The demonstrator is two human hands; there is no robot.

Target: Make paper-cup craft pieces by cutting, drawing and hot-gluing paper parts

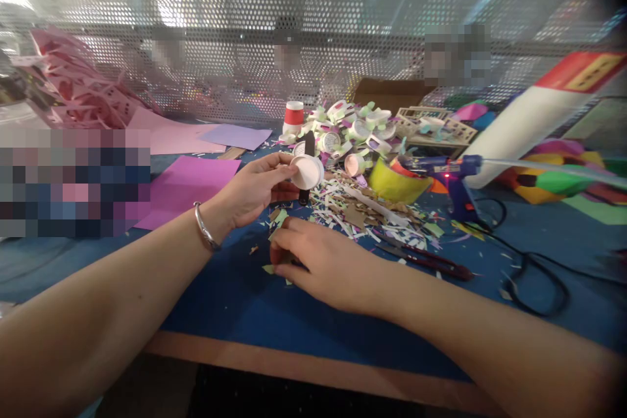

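left hand (255,188) is holding a small white round paper cup (307,172) up above the tabletop (230,300), grip clamped on its rim w/ thumb and fingers — a dark stick-like piece (308,150) is showing behind the cup, can't tell what it is. a metal bangle (206,227) is sitting on that wrist. right hand (323,264) is resting low on the blue tabletop, fingers curled together and pinching at small paper scraps (372,209) near the edge of the pile; can't tell if anything is actually gripped. just right of the scraps a yellow tape roll (394,184) and a blue glue gun (453,179) are standing. red-handled scissors (426,260) are lying beside the right forearm. behind — a heap of finished paper cups (350,130), a red and white bottle (294,117), pink paper sheets (191,179) at left.
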